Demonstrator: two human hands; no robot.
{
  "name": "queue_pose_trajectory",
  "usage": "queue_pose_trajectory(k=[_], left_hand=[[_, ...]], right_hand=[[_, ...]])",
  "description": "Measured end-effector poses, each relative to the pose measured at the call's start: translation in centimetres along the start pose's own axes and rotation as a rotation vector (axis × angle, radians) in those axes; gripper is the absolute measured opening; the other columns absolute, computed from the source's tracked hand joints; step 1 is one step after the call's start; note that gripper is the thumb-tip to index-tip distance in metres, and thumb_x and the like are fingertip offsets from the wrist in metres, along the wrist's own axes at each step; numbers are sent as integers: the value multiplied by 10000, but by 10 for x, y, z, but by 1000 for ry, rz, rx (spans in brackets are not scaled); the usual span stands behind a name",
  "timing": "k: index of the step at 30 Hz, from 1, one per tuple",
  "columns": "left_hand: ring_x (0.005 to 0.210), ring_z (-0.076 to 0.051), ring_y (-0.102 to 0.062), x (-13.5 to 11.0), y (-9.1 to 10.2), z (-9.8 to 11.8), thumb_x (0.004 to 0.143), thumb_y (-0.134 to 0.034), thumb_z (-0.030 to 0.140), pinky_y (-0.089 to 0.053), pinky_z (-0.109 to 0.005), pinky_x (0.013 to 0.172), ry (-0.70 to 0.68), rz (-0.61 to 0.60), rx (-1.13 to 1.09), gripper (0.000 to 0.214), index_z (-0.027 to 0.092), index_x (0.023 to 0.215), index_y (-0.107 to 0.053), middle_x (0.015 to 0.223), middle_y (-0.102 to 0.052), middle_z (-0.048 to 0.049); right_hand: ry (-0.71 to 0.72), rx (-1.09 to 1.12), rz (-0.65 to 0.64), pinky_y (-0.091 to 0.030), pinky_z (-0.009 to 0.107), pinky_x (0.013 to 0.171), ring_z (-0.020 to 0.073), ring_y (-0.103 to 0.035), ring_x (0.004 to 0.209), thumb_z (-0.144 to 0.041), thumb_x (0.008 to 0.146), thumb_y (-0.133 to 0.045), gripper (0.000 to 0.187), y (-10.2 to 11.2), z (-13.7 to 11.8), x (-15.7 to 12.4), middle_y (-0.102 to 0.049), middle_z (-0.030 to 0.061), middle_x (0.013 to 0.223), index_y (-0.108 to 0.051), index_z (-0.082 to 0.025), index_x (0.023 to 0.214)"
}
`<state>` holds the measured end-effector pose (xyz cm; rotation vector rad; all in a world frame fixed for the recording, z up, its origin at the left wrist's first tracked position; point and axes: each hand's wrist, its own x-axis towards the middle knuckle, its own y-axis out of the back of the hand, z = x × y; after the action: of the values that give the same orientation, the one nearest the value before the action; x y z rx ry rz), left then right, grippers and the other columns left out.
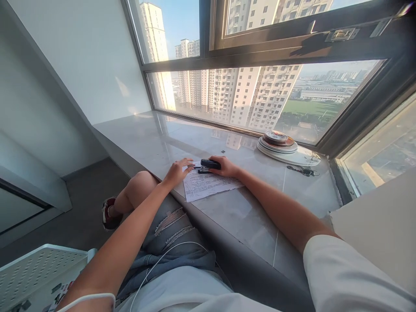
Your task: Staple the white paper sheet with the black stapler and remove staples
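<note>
My right hand (224,166) is wrapped round a black stapler (210,164), which lies on its side or tilted above the paper. Its jaws look spread, with a thin dark part jutting out toward the left. At that end, the fingertips of my left hand (177,173) close on the jutting part of the stapler; the exact contact is too small to make out. Beneath both hands lies a printed sheet of paper (208,185) with a torn-looking lower edge. A tiny dark piece (223,151) rests on the sill just beyond the stapler.
The grey tiled window sill (247,216) runs under the window. Stacked plates (278,145) stand at the far right, beside dark keys or a similar small item (303,170). A white perforated basket (42,268) is at lower left. A white cable (162,255) crosses my lap.
</note>
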<state>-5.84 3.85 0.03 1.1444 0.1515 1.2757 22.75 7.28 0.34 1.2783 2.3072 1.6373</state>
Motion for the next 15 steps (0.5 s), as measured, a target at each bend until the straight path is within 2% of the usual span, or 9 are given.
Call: queue_pose_trajectory(k=[5, 15], left_hand=[[1027, -265, -736, 9, -10, 0, 892, -694, 361, -532, -389, 979, 98, 7, -101, 237, 221, 1061, -783, 1048, -802, -56], [1007, -268, -742, 14, -16, -9, 839, -726, 368, -567, -397, 924, 145, -55, -181, 269, 223, 1051, -809, 1030, -807, -62]], right_hand=[[-2, -1, 2, -472, 300, 807, 216, -652, 896, -504, 876, -632, 421, -1, 1, 0, -729, 60, 1036, -647, -221, 1188], [-3, -12, 15, -444, 294, 773, 210, -617, 840, -474, 858, -648, 368, -1, 2, 2, -715, 58, 963, -646, -215, 1119]])
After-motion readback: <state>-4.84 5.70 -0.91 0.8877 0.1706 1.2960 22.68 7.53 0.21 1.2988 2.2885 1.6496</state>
